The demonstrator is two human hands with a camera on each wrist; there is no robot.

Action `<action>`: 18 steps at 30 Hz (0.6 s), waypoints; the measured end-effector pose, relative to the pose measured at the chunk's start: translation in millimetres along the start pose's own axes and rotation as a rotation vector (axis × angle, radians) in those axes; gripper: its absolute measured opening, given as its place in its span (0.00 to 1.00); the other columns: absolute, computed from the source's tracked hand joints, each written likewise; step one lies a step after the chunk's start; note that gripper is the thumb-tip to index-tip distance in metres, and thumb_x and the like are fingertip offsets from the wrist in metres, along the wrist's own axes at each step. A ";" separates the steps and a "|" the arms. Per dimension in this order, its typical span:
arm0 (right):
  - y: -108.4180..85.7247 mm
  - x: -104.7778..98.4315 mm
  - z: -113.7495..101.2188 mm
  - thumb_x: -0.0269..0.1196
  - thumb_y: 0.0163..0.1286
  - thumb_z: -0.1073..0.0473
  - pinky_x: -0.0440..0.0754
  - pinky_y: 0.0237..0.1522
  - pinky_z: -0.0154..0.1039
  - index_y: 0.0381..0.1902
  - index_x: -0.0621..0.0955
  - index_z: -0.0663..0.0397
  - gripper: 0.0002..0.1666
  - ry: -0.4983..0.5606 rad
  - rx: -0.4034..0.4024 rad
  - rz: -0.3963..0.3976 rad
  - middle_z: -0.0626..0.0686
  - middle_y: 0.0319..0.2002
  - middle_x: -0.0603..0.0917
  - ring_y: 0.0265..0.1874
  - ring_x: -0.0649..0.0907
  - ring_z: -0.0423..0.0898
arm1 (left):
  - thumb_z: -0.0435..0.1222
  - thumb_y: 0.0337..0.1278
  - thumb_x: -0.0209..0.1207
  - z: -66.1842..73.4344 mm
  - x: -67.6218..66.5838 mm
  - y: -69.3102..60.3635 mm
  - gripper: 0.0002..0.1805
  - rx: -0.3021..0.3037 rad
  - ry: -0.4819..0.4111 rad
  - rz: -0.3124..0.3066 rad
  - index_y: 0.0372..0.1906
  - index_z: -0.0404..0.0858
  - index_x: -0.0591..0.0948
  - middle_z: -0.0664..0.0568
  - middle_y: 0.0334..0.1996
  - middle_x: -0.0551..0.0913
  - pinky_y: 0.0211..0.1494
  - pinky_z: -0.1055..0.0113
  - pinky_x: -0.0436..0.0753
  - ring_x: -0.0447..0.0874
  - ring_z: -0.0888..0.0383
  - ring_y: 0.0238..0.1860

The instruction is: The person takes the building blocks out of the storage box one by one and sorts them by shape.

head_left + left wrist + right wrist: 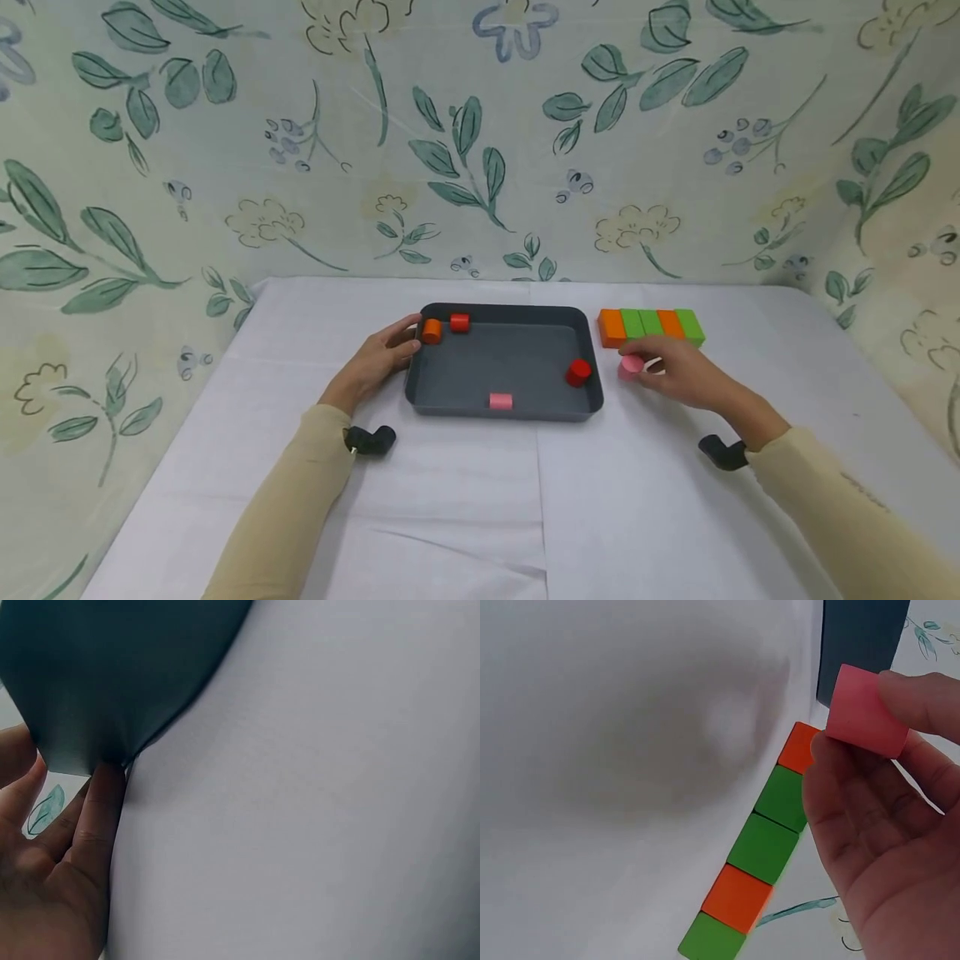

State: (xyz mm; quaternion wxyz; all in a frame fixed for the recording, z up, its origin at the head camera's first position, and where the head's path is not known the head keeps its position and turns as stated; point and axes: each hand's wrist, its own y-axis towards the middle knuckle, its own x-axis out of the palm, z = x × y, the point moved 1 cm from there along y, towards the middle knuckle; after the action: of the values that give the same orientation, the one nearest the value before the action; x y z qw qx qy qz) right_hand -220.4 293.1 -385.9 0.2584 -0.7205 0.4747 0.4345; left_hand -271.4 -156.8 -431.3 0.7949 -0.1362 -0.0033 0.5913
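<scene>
My right hand (678, 371) pinches a pink cylinder block (866, 712) between thumb and fingers, just right of a dark grey tray (495, 358). The fingers of my left hand (377, 360) are fairly straight and touch the tray's left side near its far corner. Inside the tray, an orange cylinder (432, 332) and a red cylinder (460, 322) are near the far left corner. A second red cylinder (578, 372) is near the right wall, and another pink cylinder (501, 401) lies along the front wall.
Beyond my right hand, a row of orange and green square blocks (648, 323) stands side by side, right of the tray. A white cloth (465, 508) with creases covers the table. Floral fabric (480, 167) hangs behind and at the sides.
</scene>
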 end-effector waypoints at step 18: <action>6.7 15.5 2.8 0.69 0.63 0.63 0.87 0.52 0.51 0.54 0.82 0.60 0.20 0.017 0.014 -0.047 0.55 0.46 0.85 0.46 0.83 0.51 | 0.36 0.71 0.54 2.0 0.1 0.2 0.34 0.002 0.004 0.003 0.78 0.51 0.59 0.41 0.79 0.56 0.77 0.48 0.67 0.61 0.44 0.77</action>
State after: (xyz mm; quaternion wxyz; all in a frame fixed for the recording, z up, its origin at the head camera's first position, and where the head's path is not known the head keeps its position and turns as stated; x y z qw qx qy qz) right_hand -224.9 285.4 -400.6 0.2696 -0.7332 0.4628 0.4189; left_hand -271.9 -156.2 -429.5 0.7940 -0.1364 -0.0009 0.5924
